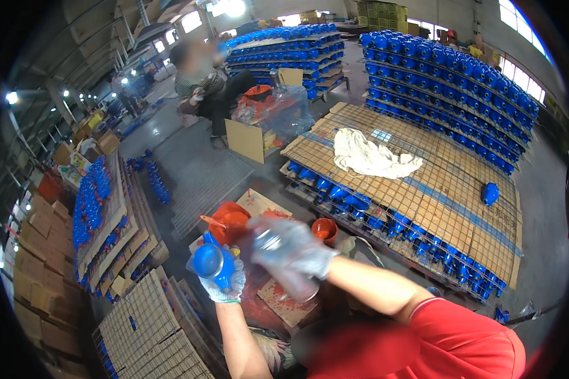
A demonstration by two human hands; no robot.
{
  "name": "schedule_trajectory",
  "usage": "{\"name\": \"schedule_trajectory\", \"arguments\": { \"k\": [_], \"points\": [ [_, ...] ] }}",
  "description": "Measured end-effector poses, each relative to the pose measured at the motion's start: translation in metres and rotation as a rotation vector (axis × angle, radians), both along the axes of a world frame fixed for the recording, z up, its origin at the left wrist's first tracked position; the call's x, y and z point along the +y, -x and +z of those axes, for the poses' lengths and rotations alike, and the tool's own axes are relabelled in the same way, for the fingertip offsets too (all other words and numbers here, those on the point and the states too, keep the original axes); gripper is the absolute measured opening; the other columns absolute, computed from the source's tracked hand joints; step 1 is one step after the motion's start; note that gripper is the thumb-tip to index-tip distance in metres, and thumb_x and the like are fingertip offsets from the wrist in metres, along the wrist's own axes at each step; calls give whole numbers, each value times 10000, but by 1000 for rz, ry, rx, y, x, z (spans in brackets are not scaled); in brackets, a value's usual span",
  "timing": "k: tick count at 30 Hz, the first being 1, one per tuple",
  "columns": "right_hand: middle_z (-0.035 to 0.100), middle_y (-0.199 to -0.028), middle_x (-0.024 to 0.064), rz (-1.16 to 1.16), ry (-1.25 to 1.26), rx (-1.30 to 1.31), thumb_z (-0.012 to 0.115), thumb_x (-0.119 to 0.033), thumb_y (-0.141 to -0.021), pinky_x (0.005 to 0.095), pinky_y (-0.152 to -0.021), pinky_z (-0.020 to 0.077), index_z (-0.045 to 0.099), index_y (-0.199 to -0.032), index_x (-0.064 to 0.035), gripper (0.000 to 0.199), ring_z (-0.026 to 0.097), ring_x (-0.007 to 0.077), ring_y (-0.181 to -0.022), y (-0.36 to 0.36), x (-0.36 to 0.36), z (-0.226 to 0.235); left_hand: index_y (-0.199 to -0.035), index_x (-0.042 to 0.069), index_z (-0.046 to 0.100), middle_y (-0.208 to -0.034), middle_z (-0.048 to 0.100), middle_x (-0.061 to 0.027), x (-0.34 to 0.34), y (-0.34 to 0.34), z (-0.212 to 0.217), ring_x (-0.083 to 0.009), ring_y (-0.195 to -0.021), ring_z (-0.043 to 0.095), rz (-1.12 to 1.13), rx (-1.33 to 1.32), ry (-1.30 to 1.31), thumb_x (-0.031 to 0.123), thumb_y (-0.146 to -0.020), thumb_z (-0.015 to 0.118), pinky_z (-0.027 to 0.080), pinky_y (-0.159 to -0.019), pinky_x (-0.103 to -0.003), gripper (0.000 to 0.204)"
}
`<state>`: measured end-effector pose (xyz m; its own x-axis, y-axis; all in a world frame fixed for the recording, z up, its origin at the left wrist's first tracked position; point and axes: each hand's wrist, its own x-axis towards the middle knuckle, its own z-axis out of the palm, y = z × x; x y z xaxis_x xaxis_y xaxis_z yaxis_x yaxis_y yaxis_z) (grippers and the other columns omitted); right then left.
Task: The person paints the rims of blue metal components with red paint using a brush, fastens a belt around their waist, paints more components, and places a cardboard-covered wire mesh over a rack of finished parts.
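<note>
Left hand (224,285), gloved, lower centre of frame, is closed around a blue valve body (212,260) — its round opening faces the camera. Right hand (289,247), gloved and motion-blurred just to its right, grips a clear bottle (283,264); an orange bowl (231,221) lies beyond, and farther off — racks of blue castings (449,76).

A single head-worn fisheye camera is looking steeply down from close above the gloved hands, taking in factory floor (537,189) stretching far ahead, edges bending.
</note>
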<state>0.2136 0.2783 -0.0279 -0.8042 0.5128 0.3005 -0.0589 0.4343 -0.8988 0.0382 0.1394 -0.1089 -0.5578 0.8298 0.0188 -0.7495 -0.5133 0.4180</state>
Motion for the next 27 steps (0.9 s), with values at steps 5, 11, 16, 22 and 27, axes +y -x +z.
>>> {"name": "schedule_trajectory", "arguments": {
  "k": [5, 11, 16, 22, 27],
  "points": [
    [633, -933, 43, -456, 244, 346, 721, -122, -848, 263, -832, 544, 479, -1384, -189, 592, 625, 136, -903, -97, 124, -17, -1275, 104, 563, -1032, 657, -155, -15, 32, -28, -390, -912, 637, 13, -140, -23, 471, -932, 499, 573, -580, -420, 506],
    [646, -1145, 143, -1215, -456, -184, 750, -267, -743, 398, -911, 507, 429, -1404, -135, 747, 632, 309, -1049, -249, 216, -44, -1231, 118, 593, -1041, 679, -137, -17, 5, 2, -409, -886, 660, 109, -124, -47, 522, -908, 500, 599, -607, -457, 526],
    [627, -1185, 201, -1328, -347, -289, 768, -224, -694, 400, -944, 490, 358, -1457, -94, 876, 606, 362, -1098, -327, 262, -112, -1254, 71, 558, -1070, 647, -228, -35, 13, -19, -420, -853, 656, -240, -191, -188, 561, -880, 516, 588, -551, -443, 618],
    [555, -1289, 242, -1404, -484, -372, 784, -166, -678, 415, -1020, 443, 337, -1468, -80, 912, 534, 398, -1195, -321, 242, -101, -1267, -20, 520, -1085, 602, -318, -26, -15, 16, -396, -729, 660, 14, -182, -142, 630, -868, 493, 531, -404, -365, 763],
    [590, -1299, 204, -908, -445, -105, 718, -62, -774, 380, -1058, 425, 542, -1340, -58, 593, 560, 295, -1212, -210, 170, -11, -1293, -26, 517, -1075, 609, -326, -28, -6, -1, -412, -713, 671, -117, -127, -190, 636, -880, 453, 522, -397, -364, 783]
  ]
}}
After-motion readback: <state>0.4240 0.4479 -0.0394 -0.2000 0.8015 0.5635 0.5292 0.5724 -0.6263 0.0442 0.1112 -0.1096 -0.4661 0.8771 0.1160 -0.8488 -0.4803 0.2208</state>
